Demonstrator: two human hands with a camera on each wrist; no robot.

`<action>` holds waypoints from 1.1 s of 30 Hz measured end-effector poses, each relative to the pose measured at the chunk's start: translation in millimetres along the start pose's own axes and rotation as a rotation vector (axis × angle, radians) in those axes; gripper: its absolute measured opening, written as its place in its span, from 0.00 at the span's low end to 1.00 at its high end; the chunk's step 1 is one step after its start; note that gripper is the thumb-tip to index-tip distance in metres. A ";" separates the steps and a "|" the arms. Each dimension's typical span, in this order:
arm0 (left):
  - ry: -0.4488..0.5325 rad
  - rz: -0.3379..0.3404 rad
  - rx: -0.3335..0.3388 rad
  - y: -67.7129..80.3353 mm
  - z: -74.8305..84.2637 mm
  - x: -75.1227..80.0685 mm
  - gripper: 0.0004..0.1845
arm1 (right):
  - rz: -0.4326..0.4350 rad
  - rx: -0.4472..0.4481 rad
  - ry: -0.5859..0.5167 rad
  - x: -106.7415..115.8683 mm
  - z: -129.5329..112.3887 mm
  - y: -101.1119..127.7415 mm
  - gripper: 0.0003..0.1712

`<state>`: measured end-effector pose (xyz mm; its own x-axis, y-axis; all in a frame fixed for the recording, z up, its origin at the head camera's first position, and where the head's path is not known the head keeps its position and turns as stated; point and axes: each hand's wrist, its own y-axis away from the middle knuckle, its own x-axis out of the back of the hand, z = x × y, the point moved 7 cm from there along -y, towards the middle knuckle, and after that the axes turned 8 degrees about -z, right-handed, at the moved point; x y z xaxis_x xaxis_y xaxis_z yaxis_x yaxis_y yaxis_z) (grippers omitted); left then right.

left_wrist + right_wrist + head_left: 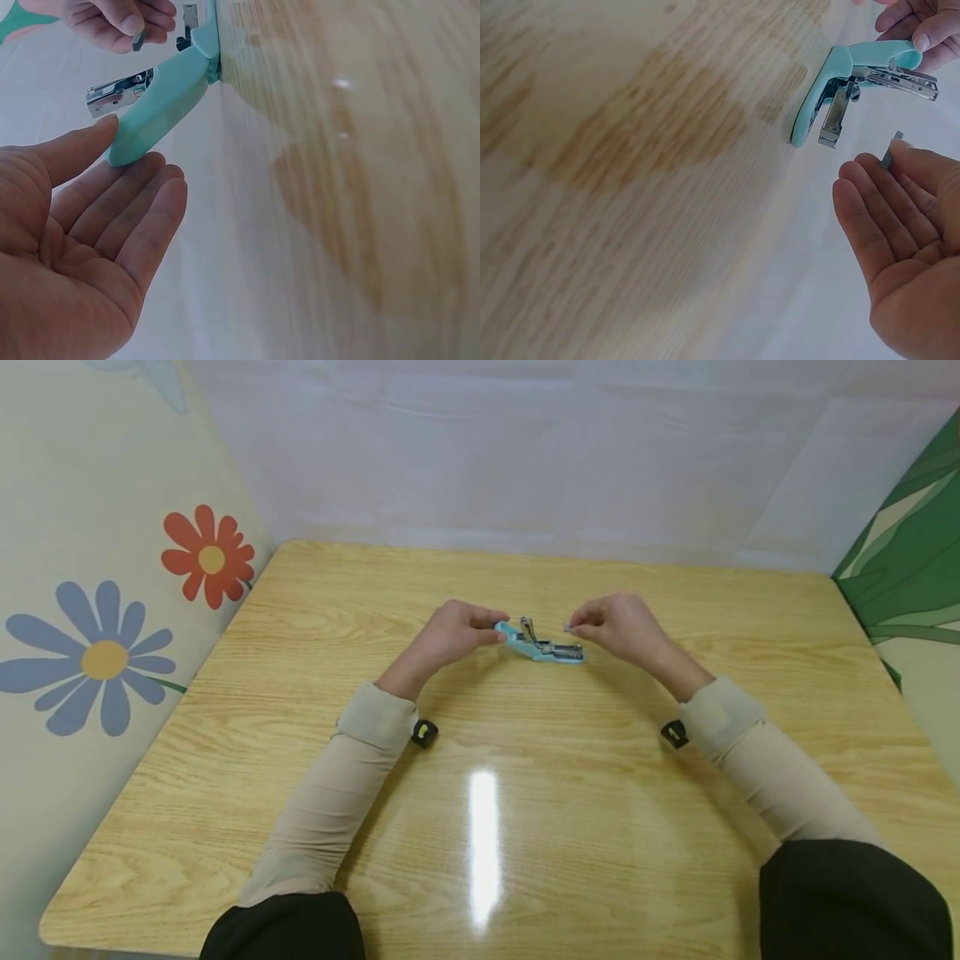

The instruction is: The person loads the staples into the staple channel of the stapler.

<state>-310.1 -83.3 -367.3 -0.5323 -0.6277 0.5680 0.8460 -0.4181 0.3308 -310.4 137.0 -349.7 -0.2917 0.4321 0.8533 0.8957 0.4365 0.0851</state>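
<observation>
Just past twelve o'clock on the table: your turquoise stapler (542, 652), set on the wood-grain table (577, 835) between your two hands.
Stapler's look: smooth turquoise shell, unfolded at its hinge into a wide V; the base lies toward three o'clock, and the cover (161, 109), rounded at its tip, slants up toward ten.
Stapler's metal: shiny silver; a rail (835, 120) runs over the base, and a narrow arm (528, 628) sticks up toward twelve, beside the raised cover.
Left hand: at nine to ten o'clock of the stapler, your left hand (457, 631) pinches the cover's tip, thumb and fingers parted only by its thickness.
Right hand: at two o'clock of the stapler, your right hand (618, 622) has thumb and finger closed on a small strip (892, 150), the other fingers loosely bent.
Strip's look: short, thin, straight and grey, one end poking past your thumb; near the stapler, apart from it.
Around the table: white sheet (487, 452) at twelve, red flower (211, 560) at ten, blue flower (105, 660) between nine and ten, green leaves (915, 535) at two.
</observation>
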 end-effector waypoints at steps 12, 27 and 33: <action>-0.003 -0.006 0.003 1.1 -1.4 -0.3 0.23 | -0.019 -0.010 0.001 -5.6 3.3 -0.2 0.09; -0.003 -0.005 -0.010 1.3 -0.3 0.0 0.22 | -0.018 0.011 0.009 -9.5 1.5 0.3 0.08; -0.004 -0.007 -0.006 0.6 -0.6 0.0 0.22 | -0.043 0.001 0.005 -12.3 2.1 0.9 0.08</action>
<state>-309.6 -83.9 -367.6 -0.5383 -0.6216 0.5690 0.8419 -0.4266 0.3305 -306.8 133.7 -361.3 -0.3283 0.4089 0.8515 0.8818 0.4558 0.1211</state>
